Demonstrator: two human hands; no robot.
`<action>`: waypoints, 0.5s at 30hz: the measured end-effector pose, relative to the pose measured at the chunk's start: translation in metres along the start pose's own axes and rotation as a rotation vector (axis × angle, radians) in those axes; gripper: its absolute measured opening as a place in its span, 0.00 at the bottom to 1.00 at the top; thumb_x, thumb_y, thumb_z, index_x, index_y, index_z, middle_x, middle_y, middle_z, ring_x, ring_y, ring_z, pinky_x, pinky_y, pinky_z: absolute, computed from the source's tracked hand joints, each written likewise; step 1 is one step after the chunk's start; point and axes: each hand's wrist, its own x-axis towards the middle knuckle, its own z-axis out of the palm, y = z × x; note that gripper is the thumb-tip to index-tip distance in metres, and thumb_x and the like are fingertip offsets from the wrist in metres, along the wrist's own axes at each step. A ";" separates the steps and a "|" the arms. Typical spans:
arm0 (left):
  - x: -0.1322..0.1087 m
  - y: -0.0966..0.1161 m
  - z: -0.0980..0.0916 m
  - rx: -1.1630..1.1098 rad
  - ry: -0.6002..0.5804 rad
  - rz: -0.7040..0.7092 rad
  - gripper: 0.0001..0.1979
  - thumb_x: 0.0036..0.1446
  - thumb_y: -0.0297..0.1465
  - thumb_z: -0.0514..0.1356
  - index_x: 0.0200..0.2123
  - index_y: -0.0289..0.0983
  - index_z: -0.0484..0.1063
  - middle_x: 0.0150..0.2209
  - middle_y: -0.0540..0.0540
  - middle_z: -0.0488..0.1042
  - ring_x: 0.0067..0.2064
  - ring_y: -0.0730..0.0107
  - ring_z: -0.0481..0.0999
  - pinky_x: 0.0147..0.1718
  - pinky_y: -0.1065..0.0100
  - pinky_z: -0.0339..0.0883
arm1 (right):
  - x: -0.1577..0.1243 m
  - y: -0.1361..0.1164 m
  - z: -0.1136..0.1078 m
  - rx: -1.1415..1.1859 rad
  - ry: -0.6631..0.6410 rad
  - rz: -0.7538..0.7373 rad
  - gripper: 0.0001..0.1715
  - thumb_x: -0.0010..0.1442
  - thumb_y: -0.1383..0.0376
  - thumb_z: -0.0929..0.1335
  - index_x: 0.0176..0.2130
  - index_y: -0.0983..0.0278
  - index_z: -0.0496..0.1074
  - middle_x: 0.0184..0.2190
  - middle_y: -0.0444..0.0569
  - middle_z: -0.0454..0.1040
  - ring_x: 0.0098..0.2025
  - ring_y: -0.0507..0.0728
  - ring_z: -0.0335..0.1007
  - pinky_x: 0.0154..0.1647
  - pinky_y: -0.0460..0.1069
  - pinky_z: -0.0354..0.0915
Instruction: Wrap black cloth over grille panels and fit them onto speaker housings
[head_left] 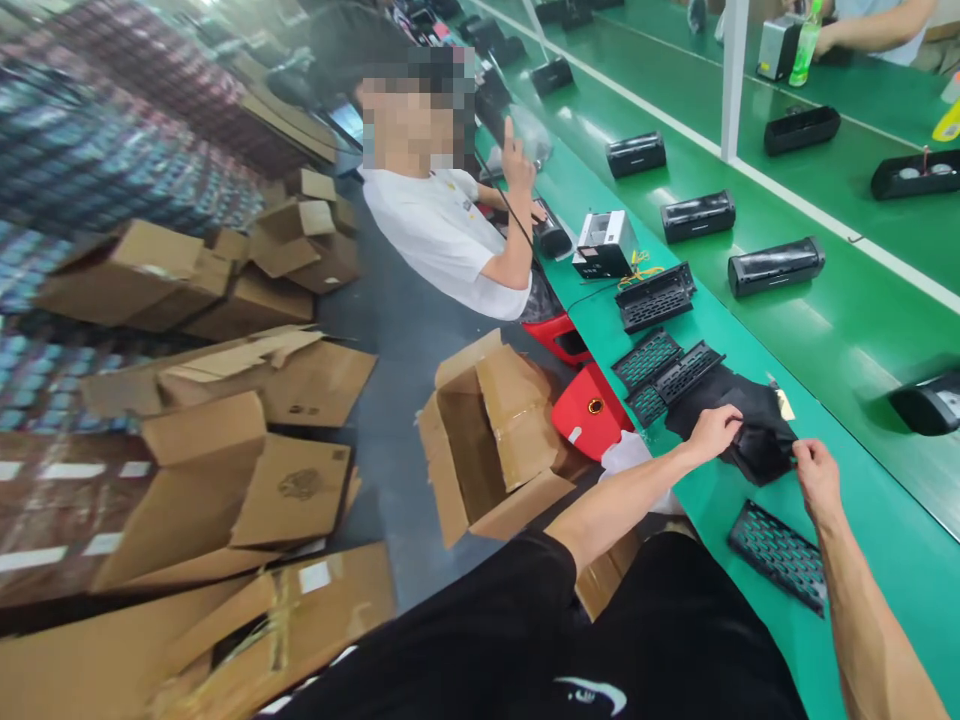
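A piece of black cloth [761, 455] is pinched at both ends above the green workbench. My left hand [714, 435] closes its fingers on the cloth's left edge, and my right hand [817, 478] grips the right edge. Just below the cloth, a black perforated plastic grille [778, 555] lies on the bench near my right forearm. Beyond my left hand sit more black grilles [679, 378], partly overlapping, beside dark cloth. Farther up the bench is a black slotted plastic shell [655, 298].
A co-worker in a white shirt [442, 225] sits farther along the bench, beside a white and black box-shaped device [604, 243]. Black speakers [776, 266] stand on the green conveyor [817, 330]. Open cardboard boxes [491, 440] and a red stool [589, 410] are at my left.
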 end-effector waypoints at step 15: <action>-0.008 0.023 -0.012 0.291 0.092 -0.082 0.23 0.70 0.34 0.59 0.65 0.41 0.69 0.62 0.36 0.74 0.61 0.51 0.76 0.58 0.54 0.72 | -0.103 0.013 -0.111 0.711 0.256 0.102 0.08 0.47 0.61 0.74 0.32 0.57 0.75 0.35 0.42 0.80 0.38 0.57 0.77 0.50 0.56 0.73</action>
